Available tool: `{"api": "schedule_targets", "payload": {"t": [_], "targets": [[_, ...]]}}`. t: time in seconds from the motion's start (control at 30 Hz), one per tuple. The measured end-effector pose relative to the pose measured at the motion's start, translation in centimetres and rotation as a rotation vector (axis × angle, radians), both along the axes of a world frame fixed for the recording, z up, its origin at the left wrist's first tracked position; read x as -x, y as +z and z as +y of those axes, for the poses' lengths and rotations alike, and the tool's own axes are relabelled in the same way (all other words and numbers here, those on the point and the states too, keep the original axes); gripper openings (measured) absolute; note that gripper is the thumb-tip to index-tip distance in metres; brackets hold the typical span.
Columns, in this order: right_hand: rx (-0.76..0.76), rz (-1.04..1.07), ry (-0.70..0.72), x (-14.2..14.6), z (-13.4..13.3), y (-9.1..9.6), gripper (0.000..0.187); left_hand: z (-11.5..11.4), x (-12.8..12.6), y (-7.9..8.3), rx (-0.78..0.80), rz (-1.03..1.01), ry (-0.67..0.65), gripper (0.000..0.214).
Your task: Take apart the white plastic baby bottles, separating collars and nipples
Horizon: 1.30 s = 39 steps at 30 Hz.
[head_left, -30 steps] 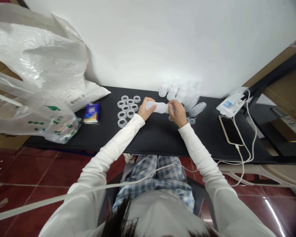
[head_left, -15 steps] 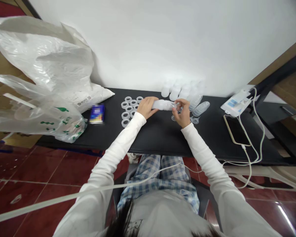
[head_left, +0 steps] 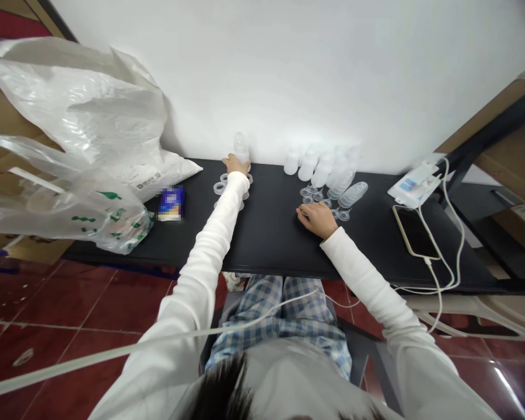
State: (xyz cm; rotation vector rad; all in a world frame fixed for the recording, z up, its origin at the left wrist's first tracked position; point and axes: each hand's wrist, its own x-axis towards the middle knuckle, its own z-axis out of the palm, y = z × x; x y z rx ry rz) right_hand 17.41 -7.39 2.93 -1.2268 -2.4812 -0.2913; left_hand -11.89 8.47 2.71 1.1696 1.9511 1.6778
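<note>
Long, creased white sleeves (head_left: 216,236) are worn with blue-and-white checked trousers (head_left: 263,291).

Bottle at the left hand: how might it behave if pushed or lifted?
The bottle would probably tip readily, being tall and narrow. It looks light for its size, judging by its translucent, plastic-like body. Knocked over, it might roll, since its sides look rounded.

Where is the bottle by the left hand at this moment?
In the head view, the bottle is left of centre, in the left hand, near the table's back edge, just beyond the rings.
</note>
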Motion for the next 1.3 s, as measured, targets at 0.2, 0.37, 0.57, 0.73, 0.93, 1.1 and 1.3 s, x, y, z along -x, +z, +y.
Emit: {"api": "schedule_targets", "payload": {"t": [0.2,0.37,0.57,0.73,0.93,1.1,1.3], "targets": [[-0.054,-0.031,-0.014,-0.6,0.1,-0.3,0.026,-1.4,-2.5,1.0,0.064,0.096,0.006,0.04],[-0.068,-0.025,-0.028,-0.9,0.2,-0.6,0.022,-6.3,-4.8,1.1,0.342,0.582,0.054,0.059],[-0.066,0.074,0.016,-1.5,0.7,-1.2,0.023,-10.4,-7.8,0.1,0.349,0.759,-0.147,0.05],[-0.03,0.189,0.049,-1.6,1.4,-1.3,0.028,-10.8,-9.6,-0.5,0.194,0.718,-0.365,0.033],[-0.018,0.621,0.078,-0.2,1.0,-1.1,0.024,-9.6,-8.1,-1.9,-0.008,0.11,-0.514,0.034],[0.032,0.91,0.077,2.6,1.7,-1.6,0.022,-9.2,-7.0,-1.8,0.091,-0.647,-0.492,0.03],[0.05,1.009,0.14,6.2,4.2,-1.7,0.024,-9.8,-7.6,-1.1,0.052,-0.857,-0.509,0.036]]}}
